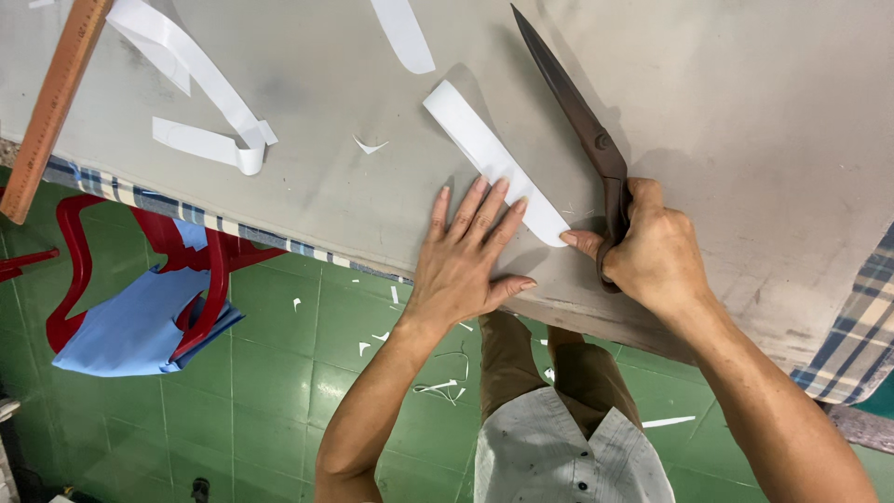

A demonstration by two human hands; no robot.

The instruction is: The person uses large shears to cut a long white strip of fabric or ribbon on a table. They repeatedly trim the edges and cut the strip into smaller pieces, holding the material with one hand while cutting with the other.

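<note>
On the table edge [372,214]: white strip [475,140] lies flat, diagonal.
Left hand [466,256]: fingers spread, pressing strip's near end.
Right hand [652,251]: fist around scissors [577,116], blades together, forefinger touching strip's tip.

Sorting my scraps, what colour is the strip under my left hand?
White strip, clearest in the head view.

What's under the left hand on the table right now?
The left hand lies flat on the near end of a white strip, which lies on the grey table. How much of the strip the palm covers cannot be seen.
</note>
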